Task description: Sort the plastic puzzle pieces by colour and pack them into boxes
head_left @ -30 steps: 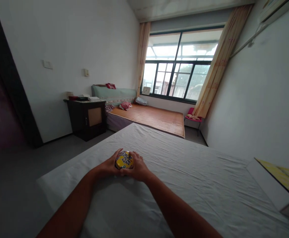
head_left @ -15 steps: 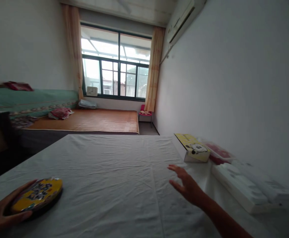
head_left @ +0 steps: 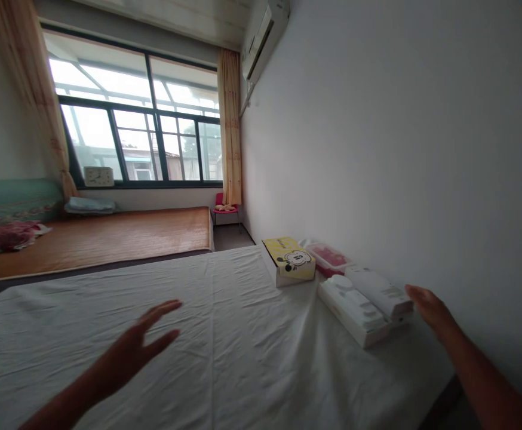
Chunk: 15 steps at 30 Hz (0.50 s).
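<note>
A white box lies beside the right hand's fingertips — contact unclear.

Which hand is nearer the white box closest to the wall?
Right hand, beside the white box at its near end; the left hand is well left of it.

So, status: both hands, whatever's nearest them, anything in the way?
Left hand open, empty above white cloth. Right hand beside long white rectangular box, contact unclear. Low white box with raised shapes lies between it and left hand.
</note>
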Each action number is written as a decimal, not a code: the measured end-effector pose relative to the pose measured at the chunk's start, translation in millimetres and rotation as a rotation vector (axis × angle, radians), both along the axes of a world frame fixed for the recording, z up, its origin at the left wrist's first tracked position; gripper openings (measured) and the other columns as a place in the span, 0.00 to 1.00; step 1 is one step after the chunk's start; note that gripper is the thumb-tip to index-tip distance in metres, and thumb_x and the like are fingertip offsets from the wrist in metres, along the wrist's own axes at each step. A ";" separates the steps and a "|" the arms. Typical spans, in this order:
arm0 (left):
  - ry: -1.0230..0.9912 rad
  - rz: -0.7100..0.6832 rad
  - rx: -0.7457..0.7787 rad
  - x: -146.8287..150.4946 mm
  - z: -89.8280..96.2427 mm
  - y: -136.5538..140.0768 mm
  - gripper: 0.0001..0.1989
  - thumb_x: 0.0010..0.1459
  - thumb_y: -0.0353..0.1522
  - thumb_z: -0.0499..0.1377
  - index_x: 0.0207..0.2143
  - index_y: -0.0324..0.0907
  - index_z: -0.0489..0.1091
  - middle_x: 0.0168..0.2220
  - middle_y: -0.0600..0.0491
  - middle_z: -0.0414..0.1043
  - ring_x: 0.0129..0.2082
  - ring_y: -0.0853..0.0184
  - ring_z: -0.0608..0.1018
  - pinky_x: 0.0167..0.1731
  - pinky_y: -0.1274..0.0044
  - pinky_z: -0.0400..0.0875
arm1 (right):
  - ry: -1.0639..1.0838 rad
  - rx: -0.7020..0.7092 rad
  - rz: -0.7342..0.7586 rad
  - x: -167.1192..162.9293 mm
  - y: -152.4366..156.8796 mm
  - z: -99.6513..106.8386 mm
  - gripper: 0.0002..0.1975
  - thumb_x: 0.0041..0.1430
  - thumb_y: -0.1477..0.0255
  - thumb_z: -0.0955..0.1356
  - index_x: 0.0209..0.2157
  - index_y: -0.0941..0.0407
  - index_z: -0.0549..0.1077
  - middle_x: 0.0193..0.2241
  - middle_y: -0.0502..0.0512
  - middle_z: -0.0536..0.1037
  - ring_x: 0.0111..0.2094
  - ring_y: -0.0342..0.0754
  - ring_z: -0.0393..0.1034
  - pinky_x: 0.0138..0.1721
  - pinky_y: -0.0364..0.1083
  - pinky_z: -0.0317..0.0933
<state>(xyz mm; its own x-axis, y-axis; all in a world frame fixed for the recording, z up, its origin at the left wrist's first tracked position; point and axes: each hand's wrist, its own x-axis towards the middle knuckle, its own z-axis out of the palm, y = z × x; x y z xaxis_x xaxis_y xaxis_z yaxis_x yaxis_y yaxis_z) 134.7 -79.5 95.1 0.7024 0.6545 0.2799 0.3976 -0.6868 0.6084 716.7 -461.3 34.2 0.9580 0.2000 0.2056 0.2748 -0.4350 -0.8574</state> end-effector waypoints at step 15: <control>-0.144 -0.572 -0.807 327.7 -82.0 -158.3 0.29 0.55 0.53 0.51 0.45 0.39 0.66 0.43 0.45 0.69 0.48 0.53 0.69 0.49 0.62 0.62 | 0.589 0.086 0.443 -18.1 -4.4 5.1 0.28 0.48 0.48 0.66 0.39 0.56 0.77 0.42 0.67 0.79 0.38 0.59 0.75 0.34 0.51 0.71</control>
<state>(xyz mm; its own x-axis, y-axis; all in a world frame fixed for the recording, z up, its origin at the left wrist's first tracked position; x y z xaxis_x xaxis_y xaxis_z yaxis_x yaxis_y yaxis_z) 462.4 -237.7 13.1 0.9656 0.2599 0.0084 0.0215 -0.1121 0.9935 698.6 -465.8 39.3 0.7480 0.5993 -0.2850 -0.1070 -0.3150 -0.9430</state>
